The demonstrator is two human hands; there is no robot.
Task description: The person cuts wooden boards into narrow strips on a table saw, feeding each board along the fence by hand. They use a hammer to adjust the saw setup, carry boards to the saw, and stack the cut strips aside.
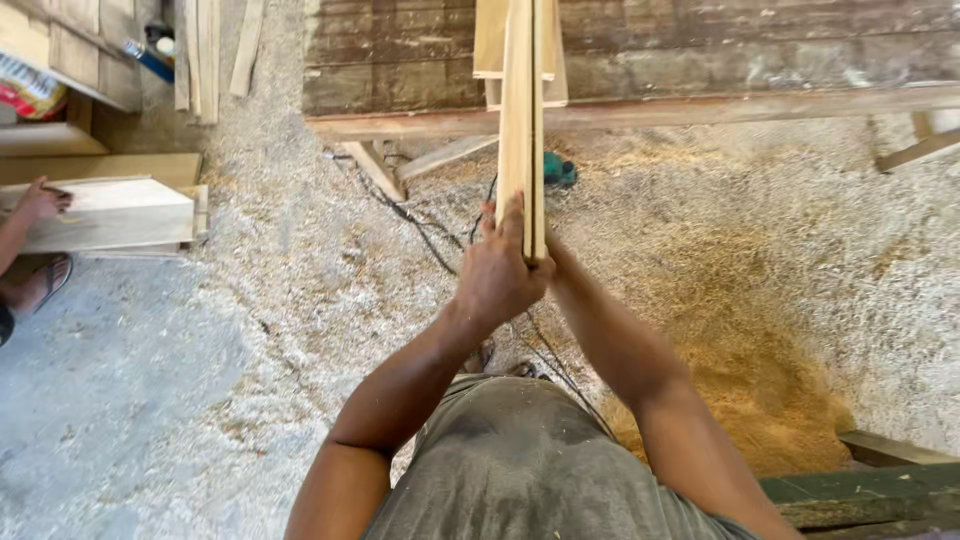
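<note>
I hold a long pale wooden plank [520, 110] on edge, pointing away from me toward the dark wooden bench [700, 50]. My left hand [497, 272] wraps its near end from the left. My right hand [552, 258] is mostly hidden behind the plank and the left hand, its forearm reaching up to the same end. The plank's far end lies over other pale boards [488, 40] on the bench.
Sawdust covers the floor, with a thick heap [760, 400] at the right. Black cables [420, 225] and a green tool [560, 170] lie below the bench. At the left another person's hand [40, 200] rests on a wooden box [110, 212]. Green planks [870, 495] lie at bottom right.
</note>
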